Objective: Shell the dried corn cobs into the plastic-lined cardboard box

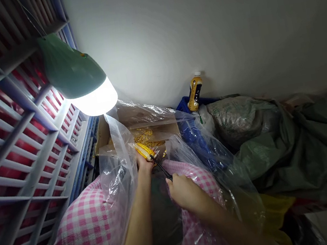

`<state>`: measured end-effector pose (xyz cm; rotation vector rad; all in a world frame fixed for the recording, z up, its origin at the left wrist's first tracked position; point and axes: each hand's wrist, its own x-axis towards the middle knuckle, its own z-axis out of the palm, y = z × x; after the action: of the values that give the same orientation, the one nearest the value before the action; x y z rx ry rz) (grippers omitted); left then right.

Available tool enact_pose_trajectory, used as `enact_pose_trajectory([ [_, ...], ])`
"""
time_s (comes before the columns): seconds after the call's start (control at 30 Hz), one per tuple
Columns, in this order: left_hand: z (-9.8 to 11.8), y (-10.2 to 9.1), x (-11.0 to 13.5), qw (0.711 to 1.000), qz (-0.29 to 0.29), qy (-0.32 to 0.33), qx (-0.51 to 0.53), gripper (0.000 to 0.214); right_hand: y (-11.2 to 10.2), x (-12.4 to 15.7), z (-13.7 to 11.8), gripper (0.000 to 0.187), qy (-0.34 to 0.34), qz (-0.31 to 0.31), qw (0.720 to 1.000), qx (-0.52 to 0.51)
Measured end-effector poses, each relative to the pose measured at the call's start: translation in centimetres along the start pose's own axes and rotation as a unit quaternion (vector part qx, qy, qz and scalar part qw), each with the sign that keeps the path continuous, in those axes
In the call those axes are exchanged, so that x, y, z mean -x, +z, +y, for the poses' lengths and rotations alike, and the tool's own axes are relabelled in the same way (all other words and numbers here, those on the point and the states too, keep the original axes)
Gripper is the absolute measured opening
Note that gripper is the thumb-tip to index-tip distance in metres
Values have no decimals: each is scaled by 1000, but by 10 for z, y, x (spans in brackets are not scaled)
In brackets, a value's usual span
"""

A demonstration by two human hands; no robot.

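Note:
My left hand (144,164) is closed around the lower part of a yellow ear of corn (145,151). Pale bare rows show on the cob among the yellow kernels. In my right hand (185,191) is the handle of a screwdriver (163,168), its thin dark shaft pointing up and left. Its tip meets the near end of the corn; exactly how deep it sits I cannot tell. A few loose kernels (164,153) show just right of the cob. Beyond the hands, a cardboard box (169,129) lined with clear plastic holds a layer of loose corn kernels (145,135).
A lit green lamp (75,70) hangs at upper left beside stacked plastic crates (27,132). On the right are a blue crate (183,104), an orange drink bottle (195,92), a filled plastic sack (238,120) and dark green cloth (306,149). Clear plastic sheeting (230,182) drapes over pink checked legs (83,223).

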<state>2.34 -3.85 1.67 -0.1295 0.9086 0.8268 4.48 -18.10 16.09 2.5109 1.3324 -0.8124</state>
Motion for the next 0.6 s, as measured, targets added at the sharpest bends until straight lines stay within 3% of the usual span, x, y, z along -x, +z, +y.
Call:
enact_pose_trajectory([
  [0.3,-10,1,-10,997,-2,77,-15,49,10,-5,-9,42,44,-6,996,-77],
  [0.5,-15,0,-14,994,9,104,-23,47,4,-16,-7,55,64,-125,976,-167],
  [0.6,-17,0,-14,993,17,114,-19,44,-2,-22,-4,53,75,-166,960,-211],
])
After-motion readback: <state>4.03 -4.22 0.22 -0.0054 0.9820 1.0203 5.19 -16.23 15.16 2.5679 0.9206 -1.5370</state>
